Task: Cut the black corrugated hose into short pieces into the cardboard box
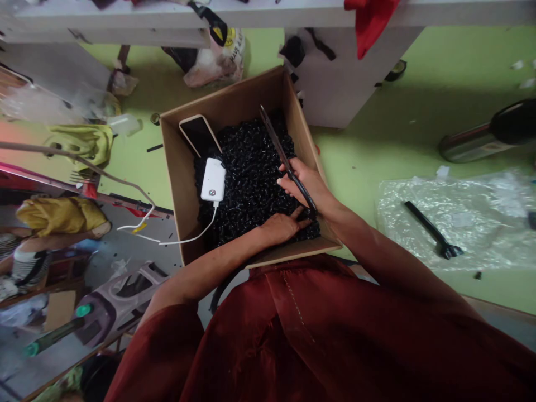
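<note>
A cardboard box (178, 192) holds a heap of small black pieces (247, 178). My right hand (304, 181) grips a long dark tool that looks like scissors (274, 137), its tip pointing to the back of the box. Low in the box, my left hand (285, 228) lies on the black pieces beside the tool's lower end, its fingers partly spread. What lies under its fingertips is hard to make out. A phone (201, 135) leans in the box's back left corner, and a white power bank (213, 180) with a cable rests on the pieces.
To the right, a clear plastic sheet (494, 218) carries a black strip-like item (427, 226). A dark-topped flask (469, 142) lies beyond it. Behind the box are a plastic bag (221, 61) and a white table edge (268, 14). A purple stool (121, 298) stands at the lower left.
</note>
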A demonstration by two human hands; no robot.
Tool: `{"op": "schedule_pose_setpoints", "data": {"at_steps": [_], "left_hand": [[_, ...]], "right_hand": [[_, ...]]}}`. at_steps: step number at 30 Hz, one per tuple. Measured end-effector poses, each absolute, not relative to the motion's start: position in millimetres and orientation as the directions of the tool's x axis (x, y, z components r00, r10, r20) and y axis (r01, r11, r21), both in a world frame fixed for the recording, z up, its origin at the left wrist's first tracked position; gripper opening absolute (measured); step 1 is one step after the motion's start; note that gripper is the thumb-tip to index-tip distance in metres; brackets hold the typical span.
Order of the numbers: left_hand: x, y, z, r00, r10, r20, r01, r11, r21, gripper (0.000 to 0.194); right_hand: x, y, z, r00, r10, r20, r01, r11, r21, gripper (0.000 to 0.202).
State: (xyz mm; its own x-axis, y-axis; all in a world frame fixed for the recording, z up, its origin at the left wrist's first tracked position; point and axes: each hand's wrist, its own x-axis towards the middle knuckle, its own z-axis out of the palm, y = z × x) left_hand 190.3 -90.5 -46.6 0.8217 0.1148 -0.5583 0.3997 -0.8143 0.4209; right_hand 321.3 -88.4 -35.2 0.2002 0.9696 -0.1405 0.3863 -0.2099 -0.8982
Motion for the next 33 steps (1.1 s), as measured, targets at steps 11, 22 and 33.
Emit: {"op": "schedule_pose_setpoints", "data": {"at_steps": [11,22,33], "left_hand": [[186,-62,-69,0.674,0.466,-0.574,0.651,-0.742,0.162,0.045],[139,-1,-29,0.595,0.762,-0.256,0.59,-0.198,0.782,0.077],[163,-2,-14,0.113,0.943,-0.313,0.085,0.304,0.949,0.039]], "right_hand": [[323,-91,-35,0.184,0.973,-0.139,0.403,-0.204,-0.892,0.027],[323,-93,-32,0.156,0.978,-0.136,0.439,-0.192,-0.878,0.029],[323,-94,-31,0.101,0.978,-0.18,0.353,-0.205,-0.913,0.039]]}}
